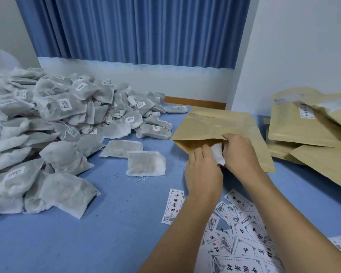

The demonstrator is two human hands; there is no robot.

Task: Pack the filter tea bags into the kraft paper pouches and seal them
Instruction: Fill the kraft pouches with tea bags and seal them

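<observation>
A: Filling step here, by the look of it. Both hands are at the mouth of the pouch (215,123), which lies flat on the blue table (106,233) with its opening toward the person.

B: And the tea bag (217,153) is halfway in: its white end shows between the two hands, and the rest is hidden under the paper.

A: What about the grips?

B: The left hand (203,170) has its fingers curled onto the near end of the tea bag, pinching it. The right hand (238,152) is closed at the pouch's mouth, thumb over the top lip, apparently holding it up. Whether it also clamps the tea bag, one cannot tell.

A: Next move?

B: Likely a push until the white end clears the lip, with the right hand keeping the mouth wide. The soft bag could bunch at the edge. Sealing is not begun.

A: Plenty left to pack. A heap of tea bags (57,115) is on the left, with two loose ones (146,163) just beside the pouch.

B: A stack of pouches (303,125) waits on the right, and labels (240,233) are scattered under the forearms.
</observation>
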